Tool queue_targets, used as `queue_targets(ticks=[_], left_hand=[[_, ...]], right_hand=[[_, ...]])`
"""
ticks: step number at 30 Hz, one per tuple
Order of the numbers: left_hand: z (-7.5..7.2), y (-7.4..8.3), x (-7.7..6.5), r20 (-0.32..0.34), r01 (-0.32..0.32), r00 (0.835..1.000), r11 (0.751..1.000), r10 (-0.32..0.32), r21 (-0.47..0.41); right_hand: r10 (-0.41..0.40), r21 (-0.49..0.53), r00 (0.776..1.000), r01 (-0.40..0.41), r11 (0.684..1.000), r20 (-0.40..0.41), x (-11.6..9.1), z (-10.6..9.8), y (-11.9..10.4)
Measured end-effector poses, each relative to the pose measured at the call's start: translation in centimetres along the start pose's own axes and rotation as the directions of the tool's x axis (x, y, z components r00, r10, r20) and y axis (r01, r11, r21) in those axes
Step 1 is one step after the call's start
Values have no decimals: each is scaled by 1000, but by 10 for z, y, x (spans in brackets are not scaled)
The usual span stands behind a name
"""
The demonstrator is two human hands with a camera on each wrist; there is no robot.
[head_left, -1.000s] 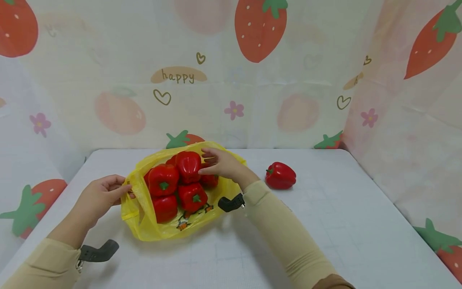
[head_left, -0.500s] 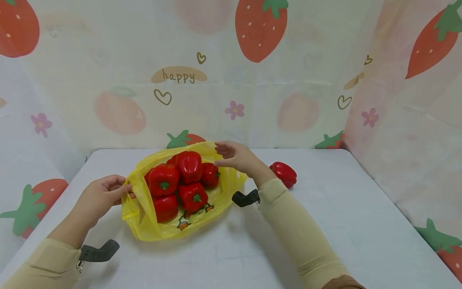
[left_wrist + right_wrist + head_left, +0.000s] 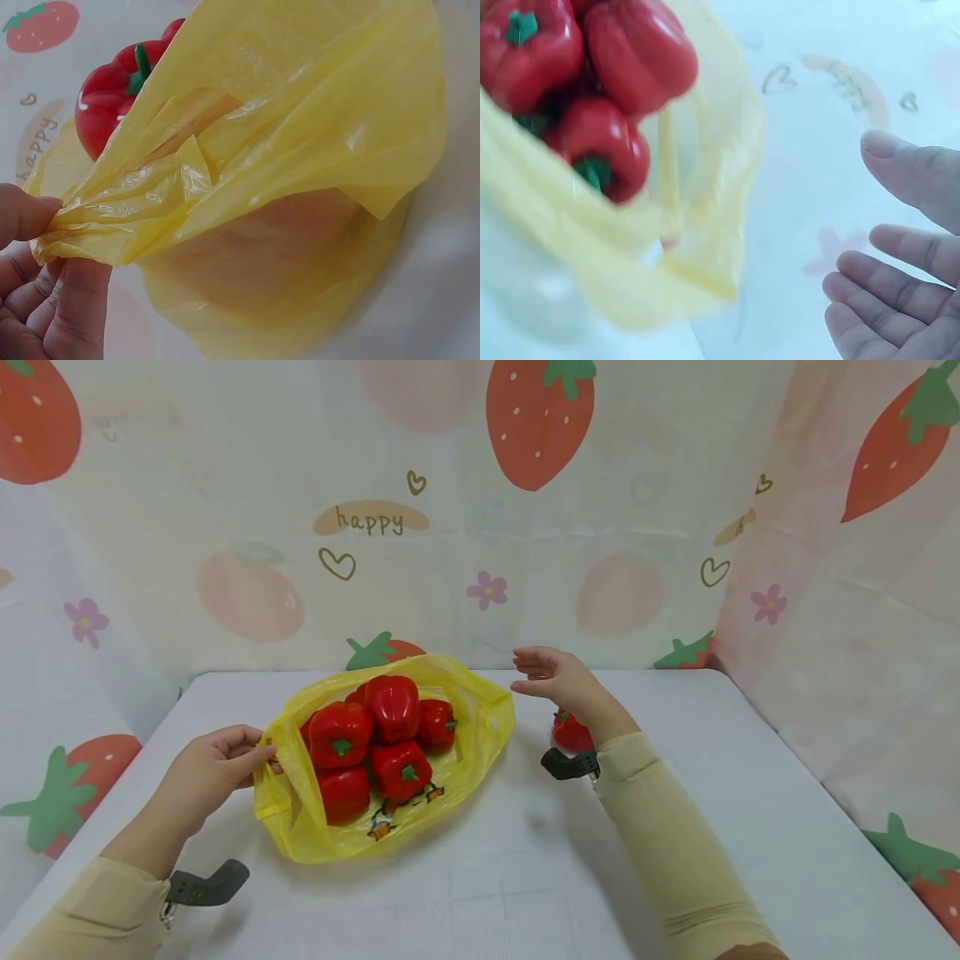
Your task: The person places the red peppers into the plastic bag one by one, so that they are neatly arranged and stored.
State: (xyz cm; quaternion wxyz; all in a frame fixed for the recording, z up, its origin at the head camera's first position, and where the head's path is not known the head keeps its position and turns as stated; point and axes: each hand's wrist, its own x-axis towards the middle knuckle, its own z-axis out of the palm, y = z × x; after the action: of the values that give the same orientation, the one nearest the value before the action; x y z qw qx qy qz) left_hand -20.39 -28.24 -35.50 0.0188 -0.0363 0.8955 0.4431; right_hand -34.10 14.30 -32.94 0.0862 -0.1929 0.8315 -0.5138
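Note:
A yellow plastic bag [image 3: 471, 777] lies on its side on the table, its mouth spread wide. Several red bell peppers [image 3: 341, 735] are piled inside it. My left hand [image 3: 206, 777] pinches the left edge of the bag between thumb and fingers; the left wrist view shows the gathered plastic [image 3: 112, 232] in that pinch. To the right of the bag and above the table, my right hand [image 3: 566, 681] is held with loose fingers and nothing in them. One more red bell pepper [image 3: 572, 735] lies on the table, partly hidden behind the right hand and wrist.
The white table [image 3: 480, 902] reaches back to a wall cloth [image 3: 450, 585] printed with strawberries, hearts and flowers. Black wrist mounts [image 3: 206, 885] stick out from both sleeves.
My right hand has moved away from the peppers in the bag, to the right, and now partly covers the single pepper outside. The left hand and the bag stay in place.

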Motion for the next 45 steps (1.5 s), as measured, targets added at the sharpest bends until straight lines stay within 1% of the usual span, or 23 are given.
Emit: queue_targets(ticks=[3, 8, 15, 20, 27, 29, 34, 37, 45], left_hand=[[0, 0, 0, -2, -3, 1000, 1000, 3, 2], [0, 0, 0, -3, -7, 1000, 1000, 7, 4], [1, 0, -1, -2, -3, 1000, 1000, 3, 5], [2, 0, -1, -2, 1, 1000, 1000, -1, 5], [3, 0, -1, -4, 9, 1000, 1000, -9, 6], [3, 0, -1, -3, 6, 1000, 1000, -6, 7], [2, 0, -2, -5, -12, 1000, 1000, 12, 10], [2, 1, -2, -4, -15, 1000, 1000, 15, 7], [3, 0, -1, -1, -3, 1000, 1000, 3, 2]], right_hand=[[21, -18, 1000, -21, 1000, -19, -6, -14, 9], [82, -76, 995, -85, 993, -52, -17, -32, 22], [118, -71, 991, -122, 990, -64, -31, -51, 45], [137, -84, 989, -142, 986, -62, -38, -60, 58], [159, -103, 985, -165, 981, -59, -49, -66, 77], [155, -91, 986, -160, 983, -54, -51, -66, 84], [147, -23, 988, -149, 989, -43, -57, -65, 96], [171, -8, 984, -171, 985, -47, -59, -63, 102], [219, -22, 973, -221, 975, -75, -59, -54, 117]])
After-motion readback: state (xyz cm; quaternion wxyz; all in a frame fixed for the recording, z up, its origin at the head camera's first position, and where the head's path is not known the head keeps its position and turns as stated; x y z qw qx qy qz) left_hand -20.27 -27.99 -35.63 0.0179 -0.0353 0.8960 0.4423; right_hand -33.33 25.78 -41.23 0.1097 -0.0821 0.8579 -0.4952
